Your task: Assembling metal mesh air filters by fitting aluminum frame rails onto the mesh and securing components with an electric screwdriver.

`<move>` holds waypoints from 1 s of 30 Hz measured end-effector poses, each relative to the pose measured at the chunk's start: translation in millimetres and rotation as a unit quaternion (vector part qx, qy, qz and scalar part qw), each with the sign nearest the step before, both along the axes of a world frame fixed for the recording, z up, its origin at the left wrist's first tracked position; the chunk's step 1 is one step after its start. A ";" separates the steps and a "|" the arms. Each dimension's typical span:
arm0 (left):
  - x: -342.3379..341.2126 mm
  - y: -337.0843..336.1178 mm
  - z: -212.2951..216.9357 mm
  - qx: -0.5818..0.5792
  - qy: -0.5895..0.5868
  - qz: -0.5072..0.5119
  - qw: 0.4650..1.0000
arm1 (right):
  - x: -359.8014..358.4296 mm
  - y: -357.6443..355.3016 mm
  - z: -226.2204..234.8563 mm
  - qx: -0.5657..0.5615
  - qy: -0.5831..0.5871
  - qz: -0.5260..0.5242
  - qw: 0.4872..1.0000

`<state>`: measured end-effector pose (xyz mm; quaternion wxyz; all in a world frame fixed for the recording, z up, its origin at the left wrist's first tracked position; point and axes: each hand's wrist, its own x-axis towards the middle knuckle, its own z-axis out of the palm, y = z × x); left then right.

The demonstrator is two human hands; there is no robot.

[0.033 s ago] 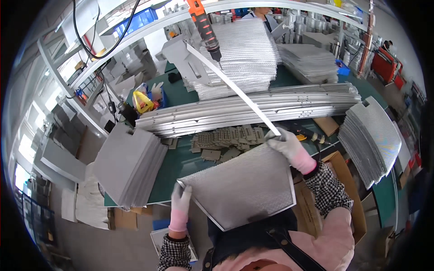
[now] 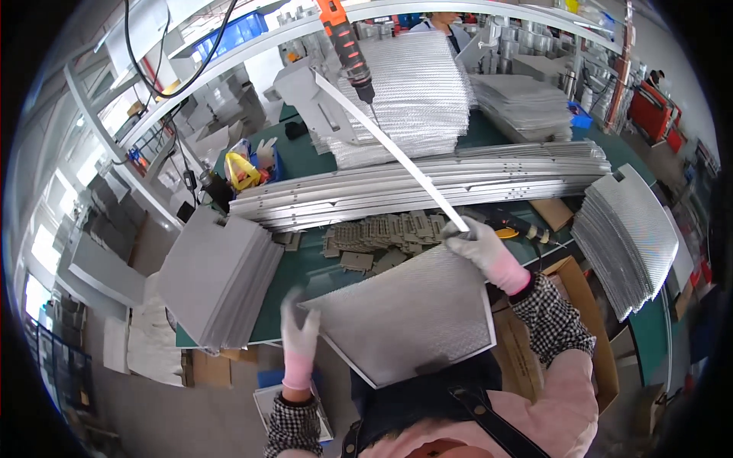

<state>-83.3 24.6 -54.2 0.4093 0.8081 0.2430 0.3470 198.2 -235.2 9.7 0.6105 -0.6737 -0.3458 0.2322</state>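
Note:
A grey mesh panel (image 2: 405,313) with a thin pale metal edge along its lower and right sides is tilted in front of my body. My right hand (image 2: 482,253), in a white and pink glove, is closed on the near end of a long pale metal strip (image 2: 398,155) at the panel's upper right corner. The strip slants up and away to the far left. My left hand (image 2: 301,332), gloved alike, is just beside the panel's left corner, fingers apart and a little blurred. Small flat grey-brown plates (image 2: 385,233) lie heaped beyond the panel.
An orange and black power driver (image 2: 347,53) hangs above the bench. Long metal strips (image 2: 412,183) lie stacked across it. Grey panels (image 2: 214,282) stand at left, mesh panels (image 2: 626,237) at right. A cardboard box (image 2: 592,328) is by my right arm. Another person (image 2: 447,27) is at the back.
My left hand has come off the panel's left corner and moved slightly left, its fingers spreading. My right hand, with the strip's end, has shifted slightly left.

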 end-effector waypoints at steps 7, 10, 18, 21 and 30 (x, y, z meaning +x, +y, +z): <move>131.5 -43.8 140.2 0.674 0.080 -0.079 0.731 | -14.2 45.3 17.1 -0.046 0.020 0.093 0.994; 158.4 -46.2 156.4 0.681 0.069 -0.153 0.713 | -23.7 45.4 23.4 -0.025 0.001 0.103 0.994; 137.7 -53.0 112.0 0.284 0.204 -0.279 0.894 | -12.7 23.9 21.3 -0.083 -0.018 0.072 0.994; 141.2 -48.7 82.3 0.181 0.135 -0.316 0.922 | -10.6 20.7 25.3 -0.042 0.029 0.099 0.994; 139.5 -38.9 90.3 0.233 0.207 -0.384 0.869 | 30.3 -15.0 36.5 -0.188 -0.127 0.185 0.956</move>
